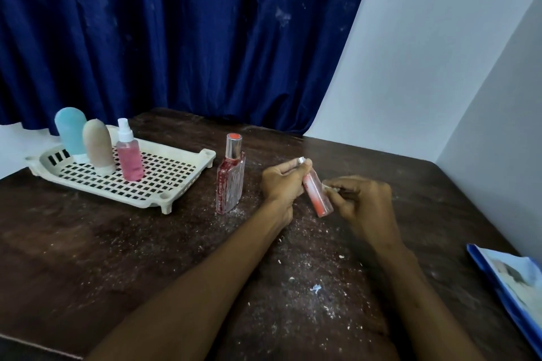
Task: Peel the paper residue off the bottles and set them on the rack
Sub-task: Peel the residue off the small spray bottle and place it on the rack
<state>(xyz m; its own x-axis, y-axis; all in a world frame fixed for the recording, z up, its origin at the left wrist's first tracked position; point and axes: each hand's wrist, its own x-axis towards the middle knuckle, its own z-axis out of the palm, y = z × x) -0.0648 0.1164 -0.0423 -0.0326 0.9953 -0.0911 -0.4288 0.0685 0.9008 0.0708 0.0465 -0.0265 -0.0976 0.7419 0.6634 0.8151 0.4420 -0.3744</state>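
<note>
The slim clear pink bottle (315,193), tilted cap-away, is gripped by the left hand (281,182), its right-side white paper residue (330,186) pinched by the right hand (363,202).

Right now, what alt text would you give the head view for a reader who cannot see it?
A person's left hand grips a small pink bottle over a dark table while the right hand pinches a paper scrap at its side. A glass bottle stands beside them; three bottles stand on a white rack at left.
</note>
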